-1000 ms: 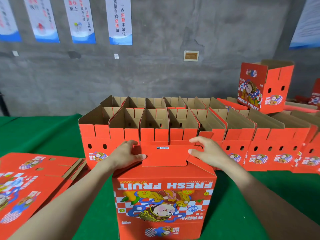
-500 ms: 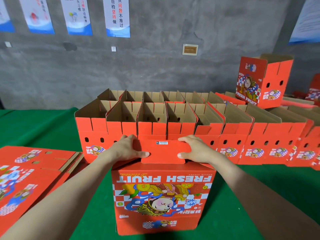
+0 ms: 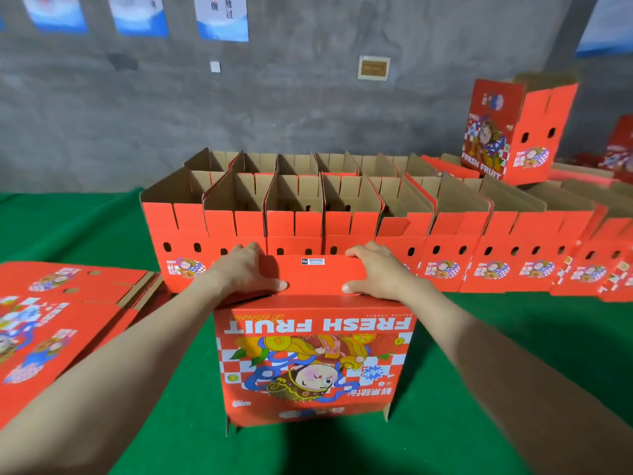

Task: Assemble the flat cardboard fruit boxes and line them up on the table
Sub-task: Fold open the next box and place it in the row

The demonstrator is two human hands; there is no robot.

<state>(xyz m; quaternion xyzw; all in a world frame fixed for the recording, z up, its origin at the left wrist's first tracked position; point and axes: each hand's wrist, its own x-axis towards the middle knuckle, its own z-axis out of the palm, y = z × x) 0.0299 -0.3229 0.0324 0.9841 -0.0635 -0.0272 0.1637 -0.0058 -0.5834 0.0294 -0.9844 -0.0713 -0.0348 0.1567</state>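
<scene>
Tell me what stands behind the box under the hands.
Two rows of open-topped boxes stand behind the front box. The box, the left hand and the right hand cover the lower fronts of the middle ones.

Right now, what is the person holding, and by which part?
The upside-down fruit box, by its top flap: the left hand grips the flap's left end and the right hand its right end, both curled over its far edge.

Single head-worn wide-angle view, facing forward-down across table (image 3: 513,354) toward wall (image 3: 308,108); box (image 3: 315,365) close.
</scene>
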